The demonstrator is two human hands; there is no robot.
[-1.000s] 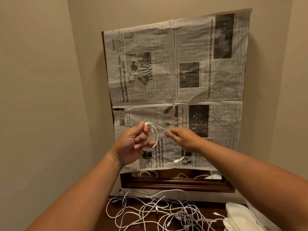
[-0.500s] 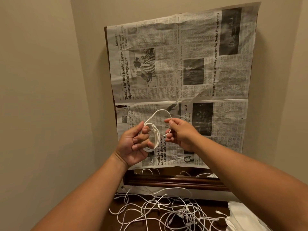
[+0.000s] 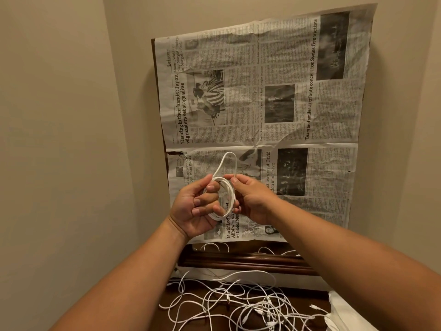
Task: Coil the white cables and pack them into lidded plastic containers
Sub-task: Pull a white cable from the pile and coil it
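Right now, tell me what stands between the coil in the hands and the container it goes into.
Nothing visible blocks it. The coil is held by the left hand and right hand above the loose cables. White plastic lies at lower right; whether it is a container cannot be told.

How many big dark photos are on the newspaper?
3. One sits at the newspaper's top right corner, one in the upper middle, and one lower down, right of the hands. Smaller pictures may hide behind the hands.

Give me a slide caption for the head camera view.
Both hands, left and right, wind a white cable coil above loose cables.
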